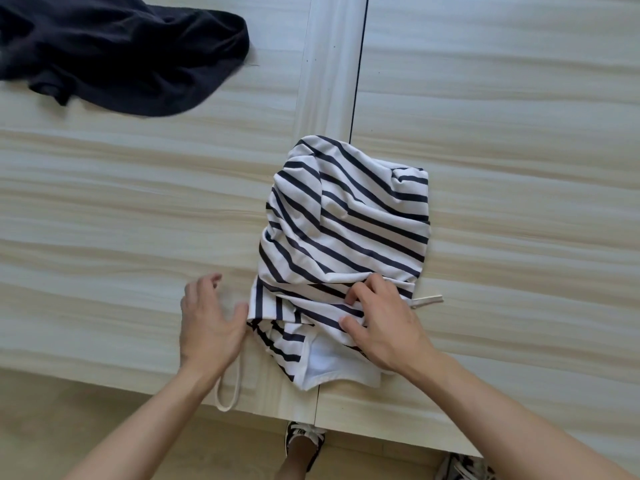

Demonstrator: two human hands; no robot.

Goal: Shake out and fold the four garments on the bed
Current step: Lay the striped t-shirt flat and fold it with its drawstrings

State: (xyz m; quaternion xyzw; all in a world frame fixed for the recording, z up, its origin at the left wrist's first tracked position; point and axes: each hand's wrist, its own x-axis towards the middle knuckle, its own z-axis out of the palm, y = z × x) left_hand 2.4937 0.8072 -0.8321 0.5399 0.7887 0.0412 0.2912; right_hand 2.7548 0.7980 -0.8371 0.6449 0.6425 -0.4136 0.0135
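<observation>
A white garment with dark stripes (346,230) lies folded over itself near the front edge of the wooden bed surface (138,202). Its white lining shows at the near end, and a thin white strap (228,386) trails off past the edge. My right hand (381,323) rests on the near part of the striped garment, its fingertips curled into a fold of the cloth. My left hand (211,320) is just left of the garment with fingers spread and relaxed, its thumb touching the fabric's left edge. A crumpled dark navy garment (121,53) lies at the far left.
A raised wooden strip and a dark seam (356,81) run down the middle of the surface, under the striped garment. Beyond the front edge are the floor and my feet in black-and-white shoes (304,441).
</observation>
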